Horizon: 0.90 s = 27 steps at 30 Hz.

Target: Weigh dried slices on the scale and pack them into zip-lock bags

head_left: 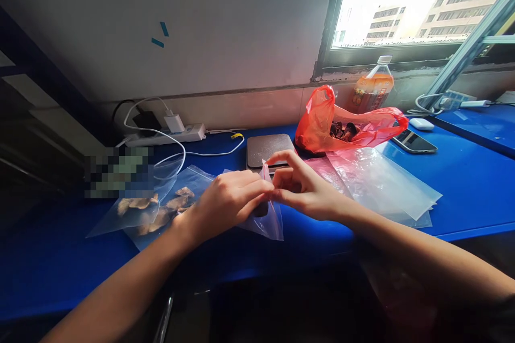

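A clear plastic zip bag (276, 225) with something dark inside hangs between my hands, above the front part of the blue table. My left hand (231, 193) pinches the bag's top edge, thumb against fingers. At the same edge, my right hand (308, 187) has its thumb and fingertips closed on the plastic, with the index finger arched above. Just behind my hands sits a flat kitchen scale (270, 149), its front partly covered by them. Left of my left hand lie clear bags (195, 176) holding brown dried slices (177, 202).
A red plastic bag (316, 123) of dark dried pieces (344, 131) stands behind right, near an orange drink bottle (374, 88). Flat clear bags (386, 182) lie below it, a phone (414, 141) beyond. A power strip (169, 135) with a white cable (183, 158) runs along the wall.
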Tool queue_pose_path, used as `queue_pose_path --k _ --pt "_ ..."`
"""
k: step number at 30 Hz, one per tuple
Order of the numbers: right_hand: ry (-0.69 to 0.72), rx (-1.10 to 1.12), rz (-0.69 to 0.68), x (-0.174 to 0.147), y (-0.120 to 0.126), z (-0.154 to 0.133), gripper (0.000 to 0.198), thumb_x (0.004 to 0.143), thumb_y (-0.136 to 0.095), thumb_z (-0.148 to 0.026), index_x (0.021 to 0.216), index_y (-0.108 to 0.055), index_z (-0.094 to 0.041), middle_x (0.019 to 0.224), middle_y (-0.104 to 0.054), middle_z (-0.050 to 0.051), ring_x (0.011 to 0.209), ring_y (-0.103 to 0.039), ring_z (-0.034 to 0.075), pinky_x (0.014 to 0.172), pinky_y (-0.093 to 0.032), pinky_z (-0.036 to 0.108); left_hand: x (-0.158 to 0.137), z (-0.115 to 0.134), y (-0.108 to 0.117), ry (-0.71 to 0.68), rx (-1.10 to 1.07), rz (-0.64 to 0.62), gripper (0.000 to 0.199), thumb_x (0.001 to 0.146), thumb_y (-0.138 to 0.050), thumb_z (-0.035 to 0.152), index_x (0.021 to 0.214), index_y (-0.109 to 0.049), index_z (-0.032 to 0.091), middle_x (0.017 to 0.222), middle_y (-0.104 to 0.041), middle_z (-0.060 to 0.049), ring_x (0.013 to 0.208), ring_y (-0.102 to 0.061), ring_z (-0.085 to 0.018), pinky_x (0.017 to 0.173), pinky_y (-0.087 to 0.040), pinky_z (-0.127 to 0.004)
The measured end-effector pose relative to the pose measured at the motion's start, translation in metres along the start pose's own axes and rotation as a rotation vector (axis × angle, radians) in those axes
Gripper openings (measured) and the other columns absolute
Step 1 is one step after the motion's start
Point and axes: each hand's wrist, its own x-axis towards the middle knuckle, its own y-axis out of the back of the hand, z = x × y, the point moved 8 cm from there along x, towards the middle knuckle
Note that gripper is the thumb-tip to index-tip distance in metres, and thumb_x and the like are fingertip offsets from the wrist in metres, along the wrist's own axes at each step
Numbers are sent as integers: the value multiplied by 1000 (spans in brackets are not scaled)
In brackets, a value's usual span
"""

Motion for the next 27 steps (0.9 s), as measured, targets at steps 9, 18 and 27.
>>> queue_pose_path --k 9,18,27 --pt "91 -490 345 -3 28 -10 25 68 -49 -3 85 -46 -21 60 -37 -9 53 -35 7 49 -26 20 -3 -5 7 26 81 0 14 92 -50 9 91 -61 17 78 -66 -2 71 -59 -15 67 -47 -26" --pt "226 -978 117 -6 3 -13 42 85 -57 -20 126 -49 -17 113 -54 12 100 -56 22 82 -49 37 -1 -1 0 -1 65 -1 14 91 -51 8 91 -62 18 84 -67 -3 80 -58 -16 74 -50 -28" --pt "230 -876 207 -7 11 -18 6 86 -59 -23 90 -54 -22 105 -51 8 96 -55 21 80 -52 38 -2 -9 9 64 72 5 15 91 -51 8 89 -61 19 84 -66 -3 83 -58 -17 75 -50 -29"
